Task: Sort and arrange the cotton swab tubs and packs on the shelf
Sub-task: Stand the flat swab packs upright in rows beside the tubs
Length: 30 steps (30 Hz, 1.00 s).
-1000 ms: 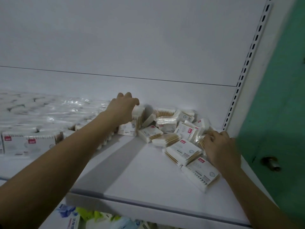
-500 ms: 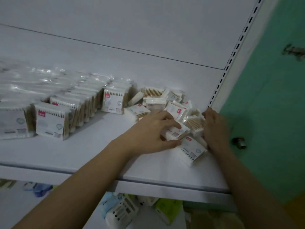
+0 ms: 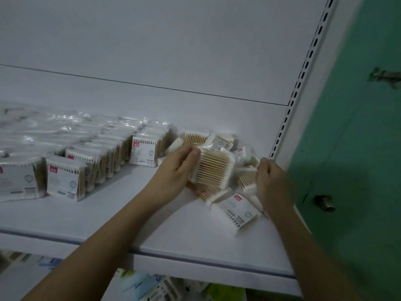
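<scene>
The left hand [image 3: 173, 170] has its fingers curled round one swab pack [image 3: 213, 169], lifted off the loose heap [image 3: 230, 185] just right of the standing row [image 3: 104, 157], while the right hand [image 3: 272, 181] grips another (blurred); dragging either could spill neighbours off the shelf [image 3: 152, 233] edge.

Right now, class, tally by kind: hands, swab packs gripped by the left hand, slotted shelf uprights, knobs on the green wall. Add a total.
Hands: 2 (left hand, right hand)
Clear square packs of wooden cotton swabs in left grip: 1
White slotted metal uprights: 1
Round metal knobs: 1
Total: 5
</scene>
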Each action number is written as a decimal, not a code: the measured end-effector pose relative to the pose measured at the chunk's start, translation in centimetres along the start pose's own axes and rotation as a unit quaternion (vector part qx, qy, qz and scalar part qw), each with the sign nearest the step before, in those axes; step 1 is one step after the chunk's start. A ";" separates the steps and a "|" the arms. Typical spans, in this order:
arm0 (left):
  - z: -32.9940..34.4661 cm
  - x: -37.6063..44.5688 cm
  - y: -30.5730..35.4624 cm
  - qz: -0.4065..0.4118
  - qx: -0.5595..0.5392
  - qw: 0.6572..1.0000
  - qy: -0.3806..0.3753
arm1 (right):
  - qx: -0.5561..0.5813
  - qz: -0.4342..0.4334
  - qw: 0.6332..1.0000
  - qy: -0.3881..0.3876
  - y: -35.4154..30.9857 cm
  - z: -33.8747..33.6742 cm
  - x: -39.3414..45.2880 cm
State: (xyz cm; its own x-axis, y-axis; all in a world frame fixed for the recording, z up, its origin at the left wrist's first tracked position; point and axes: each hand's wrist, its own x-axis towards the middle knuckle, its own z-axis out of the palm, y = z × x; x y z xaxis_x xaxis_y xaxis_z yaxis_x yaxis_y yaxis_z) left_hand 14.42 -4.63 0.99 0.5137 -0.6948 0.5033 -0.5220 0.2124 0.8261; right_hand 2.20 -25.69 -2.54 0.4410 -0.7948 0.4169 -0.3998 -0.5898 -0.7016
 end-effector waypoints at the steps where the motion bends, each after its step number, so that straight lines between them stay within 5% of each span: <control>1: -0.1 0.0 0.3 -0.060 -0.049 0.997 0.020 | 0.002 0.003 1.000 0.003 -0.1 -0.1 0.0; 4: -0.8 0.0 0.4 -0.154 -0.126 0.978 0.059 | -0.025 0.006 1.000 -0.001 -0.7 -0.5 -0.2; 10: -2.0 0.0 0.2 -0.155 -0.248 0.953 0.074 | -0.081 -0.021 0.996 0.022 -1.7 -1.5 -1.0; 15: -3.4 -1.2 0.4 -0.075 -0.105 0.984 0.119 | -0.044 -0.123 0.986 0.101 -3.3 -2.9 -1.8; 17: -3.9 -2.1 0.6 -0.034 -0.032 0.990 0.131 | 0.058 -0.134 0.988 0.049 -4.8 -3.4 -2.6; 19: -4.2 -2.8 1.2 0.011 -0.028 0.994 0.103 | 0.179 -0.075 0.977 -0.090 -6.8 -3.3 -3.6; 23: -4.4 -3.2 2.7 0.050 -0.034 0.996 0.064 | 0.332 0.083 0.874 -0.345 -10.4 -2.1 -5.4; 26: -4.6 -3.4 3.3 0.070 -0.009 0.995 0.063 | 0.444 0.126 0.800 -0.383 -11.1 -1.7 -5.9; 30: -5.6 -4.1 3.3 0.066 0.051 0.996 0.039 | 0.442 0.101 0.802 -0.388 -11.3 -1.6 -6.5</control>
State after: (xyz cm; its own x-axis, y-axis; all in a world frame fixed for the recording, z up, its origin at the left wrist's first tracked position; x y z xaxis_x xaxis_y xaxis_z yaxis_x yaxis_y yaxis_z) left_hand 14.41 2.78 3.05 0.4851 -0.6088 0.6277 -0.6535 0.2246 0.7228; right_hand 2.57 -14.08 3.62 0.9437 -0.3309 -0.0017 0.0489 0.1444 -0.9883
